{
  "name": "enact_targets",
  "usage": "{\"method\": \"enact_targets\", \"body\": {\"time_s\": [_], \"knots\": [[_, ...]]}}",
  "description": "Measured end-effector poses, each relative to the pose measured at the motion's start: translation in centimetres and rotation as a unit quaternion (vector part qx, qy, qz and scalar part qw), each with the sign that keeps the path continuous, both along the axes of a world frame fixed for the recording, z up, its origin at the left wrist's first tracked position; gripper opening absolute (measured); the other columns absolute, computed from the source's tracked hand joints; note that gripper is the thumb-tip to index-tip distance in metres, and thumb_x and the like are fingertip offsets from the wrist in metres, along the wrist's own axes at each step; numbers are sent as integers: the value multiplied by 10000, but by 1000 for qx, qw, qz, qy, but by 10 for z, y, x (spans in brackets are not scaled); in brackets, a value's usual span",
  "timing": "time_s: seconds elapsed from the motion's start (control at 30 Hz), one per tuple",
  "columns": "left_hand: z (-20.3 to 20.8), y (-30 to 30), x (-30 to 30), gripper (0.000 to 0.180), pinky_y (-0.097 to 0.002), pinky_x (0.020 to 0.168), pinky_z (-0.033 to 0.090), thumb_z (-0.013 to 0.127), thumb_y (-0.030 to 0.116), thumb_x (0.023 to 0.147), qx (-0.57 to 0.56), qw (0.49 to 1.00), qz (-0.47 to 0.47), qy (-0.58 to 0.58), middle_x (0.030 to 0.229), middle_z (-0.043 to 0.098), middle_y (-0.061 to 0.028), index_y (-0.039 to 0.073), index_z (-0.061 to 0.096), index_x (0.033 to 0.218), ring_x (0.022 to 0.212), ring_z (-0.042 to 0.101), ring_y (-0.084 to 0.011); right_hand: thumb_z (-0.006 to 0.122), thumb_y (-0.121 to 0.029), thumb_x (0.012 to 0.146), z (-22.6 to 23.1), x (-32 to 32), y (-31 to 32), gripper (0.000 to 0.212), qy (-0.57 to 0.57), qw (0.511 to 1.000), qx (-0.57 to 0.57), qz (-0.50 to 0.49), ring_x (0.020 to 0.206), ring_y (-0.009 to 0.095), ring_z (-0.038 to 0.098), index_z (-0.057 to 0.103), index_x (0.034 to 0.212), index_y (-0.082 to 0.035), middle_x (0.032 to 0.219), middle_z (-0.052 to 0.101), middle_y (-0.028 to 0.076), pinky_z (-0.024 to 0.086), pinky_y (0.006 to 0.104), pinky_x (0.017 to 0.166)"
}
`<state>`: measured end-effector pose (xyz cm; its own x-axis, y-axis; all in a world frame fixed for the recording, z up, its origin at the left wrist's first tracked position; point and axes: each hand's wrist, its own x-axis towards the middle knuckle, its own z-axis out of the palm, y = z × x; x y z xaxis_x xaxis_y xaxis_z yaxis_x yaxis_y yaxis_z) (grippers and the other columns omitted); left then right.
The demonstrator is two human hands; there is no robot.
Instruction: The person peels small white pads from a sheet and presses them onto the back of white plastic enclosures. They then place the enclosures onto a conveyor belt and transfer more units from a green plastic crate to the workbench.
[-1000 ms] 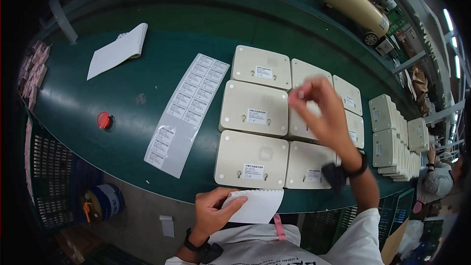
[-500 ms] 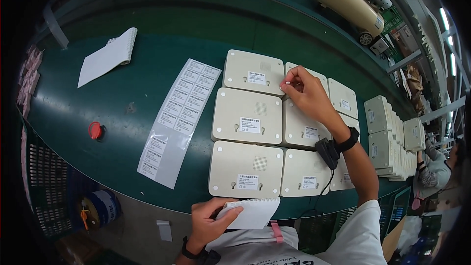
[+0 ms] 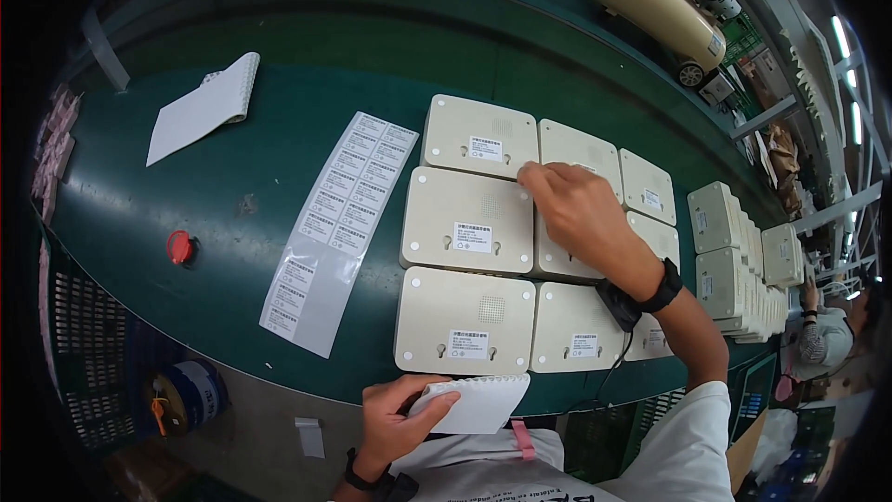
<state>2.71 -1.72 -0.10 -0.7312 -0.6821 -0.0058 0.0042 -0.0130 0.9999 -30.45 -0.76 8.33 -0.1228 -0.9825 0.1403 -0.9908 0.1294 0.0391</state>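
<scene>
Arched right hand point(image 3: 583, 209), fingers point(image 3: 541, 180) bunched, hold unclear, partly blocking beige boxes point(image 3: 465, 200) beside label sheet point(image 3: 334, 223); gripped white pad point(image 3: 476, 406) in left hand point(image 3: 395, 416).

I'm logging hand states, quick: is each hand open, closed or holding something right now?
Left hand: closed, holding white scalloped-edge sheets.
Right hand: curled, fingertips down near adjoining corners of cream plastic cases; whether it pinches anything cannot be told.

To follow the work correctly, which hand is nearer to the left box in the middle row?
Right. The right hand is at the upper right corner of that box; the left hand is farther off, toward the picture's bottom, holding a white pad.
</scene>
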Motion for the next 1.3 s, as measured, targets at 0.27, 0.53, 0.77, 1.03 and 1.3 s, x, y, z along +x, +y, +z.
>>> {"method": "enact_targets", "body": {"time_s": [0.27,0.53,0.77,1.03,1.3], "knots": [[-2,1,-1,194,-224,591,523,777,-31,801,0,1000,3,19,817,734,-128,-76,698,972,702,683,-104,557,47,859,-1,-10,12,261,-52,997,-39,37,913,358,693,554,1119,18,1080,685,224,575,392,800],[-3,2,-2,185,-220,601,520,776,-31,808,0,1000,5,29,808,729,-110,-70,698,971,699,669,-90,502,92,854,1,-10,16,391,23,995,-22,92,1016,354,679,527,1238,24,1286,606,246,551,392,913],[-2,2,-1,187,-221,615,520,775,-34,812,7,999,5,35,807,726,-101,-67,697,979,704,661,-85,458,88,886,4,-14,19,328,-77,996,3,52,1059,309,679,518,1198,9,1276,611,218,550,382,919],[-6,3,-1,205,-222,593,514,810,66,814,20,999,13,37,793,735,-101,-22,720,977,680,689,-102,530,-45,960,12,-65,-43,201,-416,903,-46,-101,961,199,674,575,1148,13,1171,656,158,528,304,853],[-6,2,2,198,-227,603,521,784,-5,815,-4,1000,-2,26,818,732,-115,-61,702,986,706,677,-101,569,-141,983,-14,-78,-60,198,-309,943,-42,-115,909,211,656,630,1046,37,1004,703,145,505,338,844]]}}
